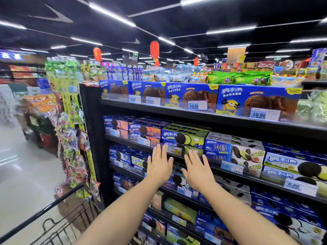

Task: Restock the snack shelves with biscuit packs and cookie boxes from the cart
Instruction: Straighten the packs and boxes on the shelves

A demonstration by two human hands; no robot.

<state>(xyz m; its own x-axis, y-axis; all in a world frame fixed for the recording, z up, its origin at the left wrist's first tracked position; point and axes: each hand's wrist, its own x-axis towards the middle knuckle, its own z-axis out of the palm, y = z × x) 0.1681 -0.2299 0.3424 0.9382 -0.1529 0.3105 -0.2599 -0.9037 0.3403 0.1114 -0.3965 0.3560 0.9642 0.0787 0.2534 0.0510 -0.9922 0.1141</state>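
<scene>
Both arms are out in front of me. My left hand (160, 165) is flat, fingers straight and spread, nothing in it. My right hand (198, 171) just beside it is the same: palm toward the shelves (247, 122), empty. The two hands are apart, with a narrow gap between the thumbs.

My left fingertips line up with the rail under a green cookie box (184, 137) on the second shelf; whether they touch it, I can't tell. That green box sits between purple-and-orange boxes (145, 131) on its left and white-and-blue biscuit boxes (235, 152) on its right.

Up top, a row of blue boxes (254, 101) with a yellow cartoon figure stands face-out, and a white price tag (198, 105) is clipped to the rail in front. Below my hands, more blue boxes fill the lower shelves.

The cart (44, 214) is at my lower left, black handle bar and wire basket in view, near the end of the shelves. A rack of hanging snack bags (70, 138) is fixed at that end. Red lanterns (154, 49) hang from the dark ceiling, and the shiny floor (26, 165) runs off left.
</scene>
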